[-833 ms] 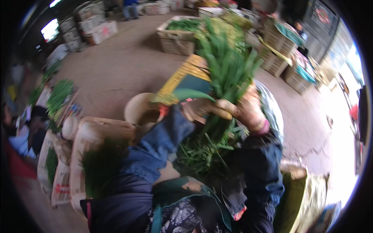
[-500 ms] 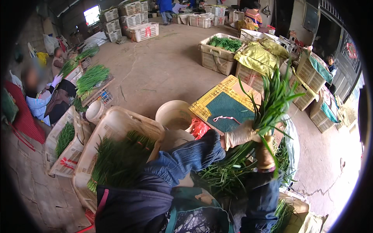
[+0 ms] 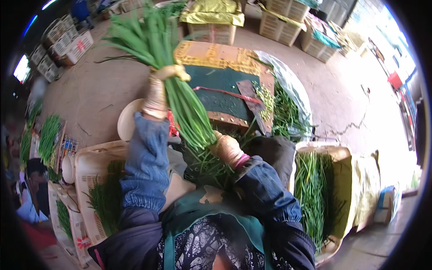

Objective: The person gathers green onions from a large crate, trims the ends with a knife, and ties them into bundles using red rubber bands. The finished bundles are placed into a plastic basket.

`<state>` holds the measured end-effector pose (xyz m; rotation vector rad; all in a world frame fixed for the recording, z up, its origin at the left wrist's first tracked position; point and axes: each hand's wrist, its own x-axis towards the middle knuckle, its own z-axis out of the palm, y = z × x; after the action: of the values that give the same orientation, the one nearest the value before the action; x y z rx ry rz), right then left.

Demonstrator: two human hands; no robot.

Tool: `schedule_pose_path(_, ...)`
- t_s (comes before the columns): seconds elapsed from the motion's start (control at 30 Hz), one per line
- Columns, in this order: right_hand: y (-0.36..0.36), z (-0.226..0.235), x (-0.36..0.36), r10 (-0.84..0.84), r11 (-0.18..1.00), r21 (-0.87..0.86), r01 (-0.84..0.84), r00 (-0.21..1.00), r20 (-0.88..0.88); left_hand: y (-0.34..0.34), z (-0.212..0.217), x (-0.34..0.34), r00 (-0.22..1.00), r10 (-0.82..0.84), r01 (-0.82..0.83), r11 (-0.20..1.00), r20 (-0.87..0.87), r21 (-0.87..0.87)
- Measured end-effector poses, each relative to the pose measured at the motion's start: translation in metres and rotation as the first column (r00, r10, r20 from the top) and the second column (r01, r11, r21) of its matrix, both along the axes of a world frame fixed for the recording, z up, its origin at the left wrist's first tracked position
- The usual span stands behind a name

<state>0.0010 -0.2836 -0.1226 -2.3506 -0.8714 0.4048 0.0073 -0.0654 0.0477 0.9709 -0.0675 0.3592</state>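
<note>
A thick bunch of garlic chives (image 3: 186,105) slants in front of me, leaf tips up at the far left and stem ends down near my lap. Midway along it, my gloved left hand (image 3: 163,81) is closed round the stalks. My gloved right hand (image 3: 228,146) grips the lower stem ends; part of its fingers is hidden behind them. Just beyond is a board (image 3: 220,90) with a dark green mat and yellow tape. On the board lie a dark flat blade (image 3: 247,92), a red cord (image 3: 216,90) and small cut pieces (image 3: 265,101).
Loose greens (image 3: 207,168) lie below my hands. Crates of greens stand at my left (image 3: 85,166) and right (image 3: 339,153). A round tub (image 3: 127,120) sits behind my left forearm. More crates (image 3: 281,22) are stacked beyond the board. A person (image 3: 33,180) sits at far left.
My view has swung to the right. Both hands have brought the chives from beside the board to a slant in front of me, now held apart, at mid-length and at the stem ends.
</note>
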Motion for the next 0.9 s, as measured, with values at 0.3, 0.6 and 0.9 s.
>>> schedule_pose_path(0.3,-0.044,-0.011,-0.044,-0.066,0.991,0.128,0.037,0.971,0.229,0.038,-0.017,0.003,0.948,-0.239,0.275,0.948,0.207,-0.162)
schedule_pose_path(0.6,-0.088,-0.009,-0.031,0.407,0.873,-0.374,-0.313,0.891,0.203,0.078,0.019,-0.008,0.633,-0.431,0.684,0.701,0.643,-0.204)
schedule_pose_path(0.9,-0.039,0.07,-0.005,0.42,0.647,0.724,0.239,0.681,-0.6,0.051,-0.015,-0.007,0.513,-0.464,0.778,0.607,0.722,-0.163)
